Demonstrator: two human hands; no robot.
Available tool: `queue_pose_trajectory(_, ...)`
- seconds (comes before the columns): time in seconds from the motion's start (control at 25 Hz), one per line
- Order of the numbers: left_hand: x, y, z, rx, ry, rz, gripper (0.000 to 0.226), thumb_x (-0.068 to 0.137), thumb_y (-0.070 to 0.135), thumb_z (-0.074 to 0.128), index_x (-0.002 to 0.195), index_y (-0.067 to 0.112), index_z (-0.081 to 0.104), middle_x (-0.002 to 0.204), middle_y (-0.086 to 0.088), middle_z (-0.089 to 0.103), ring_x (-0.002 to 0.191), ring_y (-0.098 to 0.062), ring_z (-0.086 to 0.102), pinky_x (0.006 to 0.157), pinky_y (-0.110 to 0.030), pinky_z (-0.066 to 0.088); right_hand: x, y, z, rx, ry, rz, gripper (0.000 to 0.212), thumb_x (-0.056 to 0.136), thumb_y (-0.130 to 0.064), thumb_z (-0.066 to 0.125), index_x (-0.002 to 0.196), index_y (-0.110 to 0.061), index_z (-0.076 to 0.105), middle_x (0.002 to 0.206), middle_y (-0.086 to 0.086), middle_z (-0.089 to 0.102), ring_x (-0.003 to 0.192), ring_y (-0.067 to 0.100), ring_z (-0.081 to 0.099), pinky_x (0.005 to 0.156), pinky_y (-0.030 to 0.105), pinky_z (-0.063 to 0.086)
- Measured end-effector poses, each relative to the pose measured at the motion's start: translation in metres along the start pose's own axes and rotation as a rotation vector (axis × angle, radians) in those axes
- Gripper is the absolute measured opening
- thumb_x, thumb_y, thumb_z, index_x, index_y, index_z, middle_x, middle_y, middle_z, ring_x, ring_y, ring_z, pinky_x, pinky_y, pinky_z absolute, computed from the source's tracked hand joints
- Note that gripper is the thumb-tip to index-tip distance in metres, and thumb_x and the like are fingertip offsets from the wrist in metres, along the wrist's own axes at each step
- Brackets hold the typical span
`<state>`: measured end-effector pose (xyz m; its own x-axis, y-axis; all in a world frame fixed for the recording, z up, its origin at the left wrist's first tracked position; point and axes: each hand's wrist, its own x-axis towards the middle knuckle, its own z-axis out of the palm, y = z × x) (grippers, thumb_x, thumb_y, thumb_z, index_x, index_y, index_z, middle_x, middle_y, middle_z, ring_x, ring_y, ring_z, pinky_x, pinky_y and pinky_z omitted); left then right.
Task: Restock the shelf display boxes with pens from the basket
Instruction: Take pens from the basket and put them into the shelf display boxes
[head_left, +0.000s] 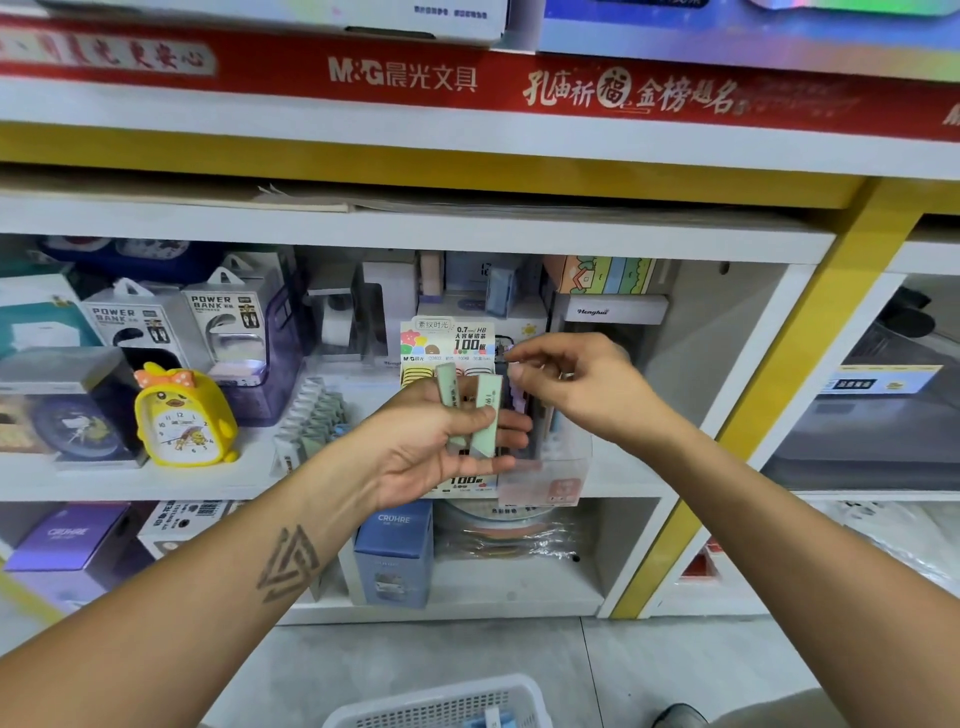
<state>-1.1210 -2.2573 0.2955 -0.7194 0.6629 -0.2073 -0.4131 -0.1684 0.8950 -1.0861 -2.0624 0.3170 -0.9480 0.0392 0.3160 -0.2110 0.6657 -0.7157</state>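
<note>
Pretty clearly a stationery shop: red M&G-branded banner strip (467, 78) above white shelves (415, 228) crammed with boxed power banks (156, 322), a yellow chick-shaped alarm clock (182, 415) on the left.

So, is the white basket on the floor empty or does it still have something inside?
Not empty: the white basket holds at least one blue item at the frame's bottom edge. The rest is cut off.

A yellow chick-shaped alarm clock (183, 415) stands on the white shelf (156, 480) beside two boxed power banks (182, 325), below a red M&G banner (467, 83); a blue CRUHRE box (394, 553) sits on the lower shelf
</note>
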Motion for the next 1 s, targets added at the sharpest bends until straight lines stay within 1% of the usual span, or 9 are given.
queue_pose_trajectory(0.12, -0.001, -0.002, 0.004, 0.004, -0.076, 0.004, 0.027, 0.092, -0.012, 0.051, 0.117, -0.008, 0.062, 0.112, -0.034, 0.066, 0.103, -0.045, 0.067, 0.082, -0.051, 0.058, 0.001, -0.006, 0.002, 0.161, -0.06, 0.079, 0.012, 0.085, -0.02, 0.08, 0.093, -0.012, 0.078, 0.077, 0.003, 0.073, 0.065, -0.001, 0.059, 0.061, 0.012, 0.048)
queue_pose_trajectory(0.24, 0.001, 0.0, 0.005, -0.06, -0.112, -0.013, 0.03, 0.092, -0.009, 0.052, 0.121, -0.01, 0.061, 0.116, -0.037, 0.063, 0.109, -0.047, 0.064, 0.089, -0.054, 0.055, 0.003, -0.006, -0.002, 0.419, -0.06, 0.156, 0.014, 0.086, -0.008, 0.076, 0.095, 0.002, 0.072, 0.071, 0.008, 0.071, 0.061, 0.01, 0.062, 0.057, 0.02, 0.049)
queue_pose_trajectory(0.36, 0.003, 0.001, 0.002, -0.057, -0.113, -0.022, 0.031, 0.094, -0.004, 0.053, 0.123, -0.011, 0.058, 0.114, -0.036, 0.064, 0.105, -0.045, 0.067, 0.085, -0.047, 0.058, 0.003, -0.001, -0.012, 0.582, -0.014, 0.179, 0.016, 0.09, 0.0, 0.069, 0.105, 0.005, 0.066, 0.079, 0.018, 0.074, 0.063, 0.021, 0.068, 0.063, 0.03, 0.058)
queue_pose_trajectory(0.48, 0.005, 0.001, 0.002, 0.016, -0.012, 0.047, 0.02, 0.096, -0.003, 0.053, 0.112, -0.009, 0.062, 0.094, -0.026, 0.07, 0.075, -0.029, 0.07, 0.062, -0.03, 0.058, 0.0, 0.003, -0.022, 0.507, -0.035, 0.163, 0.012, 0.087, 0.002, 0.071, 0.099, 0.0, 0.071, 0.085, 0.021, 0.075, 0.069, 0.022, 0.071, 0.069, 0.03, 0.061)
queue_pose_trajectory(0.6, 0.007, 0.002, 0.002, 0.044, 0.069, 0.129, 0.011, 0.095, 0.0, 0.057, 0.102, -0.004, 0.064, 0.076, -0.019, 0.067, 0.053, -0.017, 0.054, 0.041, -0.02, 0.039, -0.003, 0.004, -0.029, 0.378, -0.156, 0.124, 0.014, 0.079, -0.001, 0.081, 0.09, 0.0, 0.072, 0.079, 0.012, 0.073, 0.07, 0.016, 0.067, 0.062, 0.02, 0.053)
queue_pose_trajectory(0.68, 0.008, 0.001, 0.002, 0.101, 0.07, 0.14, 0.012, 0.094, 0.004, 0.06, 0.102, -0.003, 0.065, 0.071, -0.015, 0.063, 0.047, -0.013, 0.045, 0.037, -0.018, 0.029, -0.005, 0.003, -0.027, 0.33, -0.259, 0.122, 0.019, 0.077, -0.003, 0.083, 0.09, 0.001, 0.07, 0.077, 0.007, 0.07, 0.069, 0.013, 0.063, 0.062, 0.02, 0.051)
queue_pose_trajectory(0.76, 0.009, -0.001, 0.005, 0.145, 0.06, 0.138, 0.01, 0.094, 0.008, 0.062, 0.098, 0.0, 0.065, 0.068, -0.011, 0.059, 0.044, -0.011, 0.038, 0.037, -0.017, 0.022, -0.006, 0.001, -0.021, 0.335, -0.318, 0.123, 0.026, 0.077, -0.003, 0.083, 0.096, 0.001, 0.066, 0.079, 0.011, 0.067, 0.068, 0.015, 0.06, 0.062, 0.023, 0.05)
queue_pose_trajectory(0.92, 0.008, 0.004, 0.004, 0.126, 0.137, 0.147, 0.011, 0.092, 0.016, 0.065, 0.1, 0.008, 0.063, 0.063, -0.004, 0.053, 0.041, -0.009, 0.031, 0.038, -0.016, 0.015, -0.006, -0.005, -0.015, 0.403, -0.343, 0.116, 0.057, 0.08, -0.001, 0.081, 0.13, -0.017, 0.059, 0.082, 0.016, 0.062, 0.069, 0.021, 0.061, 0.062, 0.025, 0.052)
queue_pose_trajectory(1.0, 0.006, 0.014, -0.003, 0.11, 0.217, 0.117, 0.014, 0.092, 0.026, 0.064, 0.097, 0.013, 0.06, 0.06, 0.0, 0.048, 0.043, -0.009, 0.029, 0.041, -0.018, 0.012, -0.003, -0.008, -0.01, 0.374, -0.319, 0.111, 0.059, 0.081, -0.003, 0.08, 0.134, -0.021, 0.06, 0.09, 0.025, 0.063, 0.073, 0.03, 0.067, 0.069, 0.029, 0.057)
